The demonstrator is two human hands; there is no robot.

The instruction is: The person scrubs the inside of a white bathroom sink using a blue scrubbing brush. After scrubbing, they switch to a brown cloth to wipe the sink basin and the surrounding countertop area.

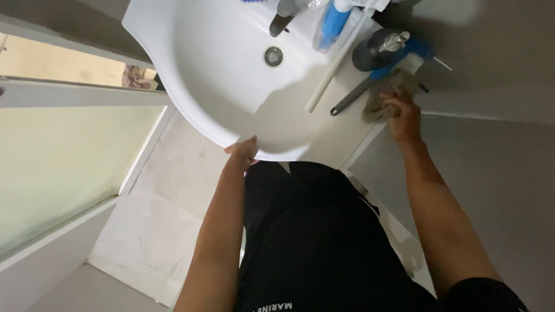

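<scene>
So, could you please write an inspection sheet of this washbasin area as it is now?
Surface: white ceramic washbasin, dry-looking, drain open.
Job's things: grey-brown crumpled cloth on the basin's right ledge.
Clutter: dark round soap dispenser, blue bottle, white stick, dark-handled tool.
Grippers: right hand presses the cloth; left hand grips the basin's front rim.
Cables: nothing seen.
Surroundings: pale tiled floor, grey wall.

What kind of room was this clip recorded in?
Most likely a small bathroom. A white washbasin with a drain and tap fills the view, a dark soap dispenser stands on its ledge, and the floor is tiled.
</scene>
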